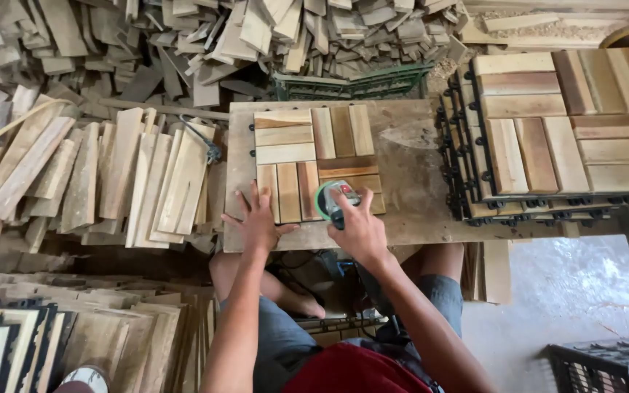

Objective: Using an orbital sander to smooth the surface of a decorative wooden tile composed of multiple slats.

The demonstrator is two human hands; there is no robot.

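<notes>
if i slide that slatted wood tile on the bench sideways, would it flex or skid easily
The wood tile probably stays stiff: its slats sit in tight crossed blocks. It lies flat on the workbench, so tipping seems unlikely. It may skid on the dusty board; the left hand presses its edge while the right hand grips the sander.

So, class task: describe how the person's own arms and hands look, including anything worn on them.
Both arms are bare from the hands up as far as the view shows: no sleeves, no gloves. The left hand and the right hand carry no visible rings, watch or bands. Both forearms are slim. Nearer the body show a red garment and grey-blue denim shorts.
</notes>
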